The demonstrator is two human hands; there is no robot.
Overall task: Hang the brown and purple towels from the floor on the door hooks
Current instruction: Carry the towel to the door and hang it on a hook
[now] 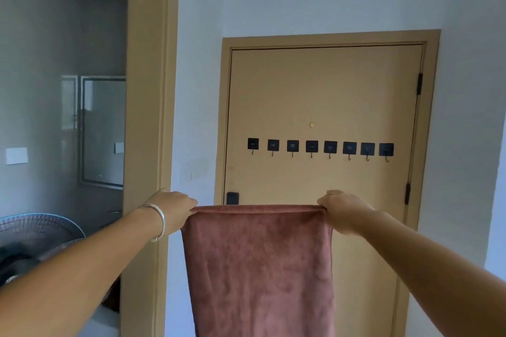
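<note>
Your left hand (175, 206) has its fingers (190, 204) curled and pinching the top left corner of the brown towel (258, 262). Your right hand (342, 210) does the same at the top right corner, fingers (323, 208) folded over the hem. Both arms are stretched fwd at about the same height, so the top edge of the towel runs taut and nearly level btwn the two hands. The rest of the cloth hangs straight down and runs out of view at the bottom. There's a silver bangle (160, 223) on your left wrist.

Behind the towel is the tan door (323, 90), closed in its frame. A row of eight black square hooks (320, 148) runs across it, above the towel's top edge and well apart from it; all eight are bare. A small brass peephole (312, 125) sits just above the row, approx. mid-door. The dark lock handle (232, 198) is at the door's left edge, just above the towel's left corner. Black hinges (419, 83) are on the right side.

The purple towel isn't in view.

To the left, past a tan door frame (147, 117), there's a grey room w/ a framed glass panel (102, 131), a white wall switch (17, 155), and the grille of a fan (38, 230) low down.
</note>
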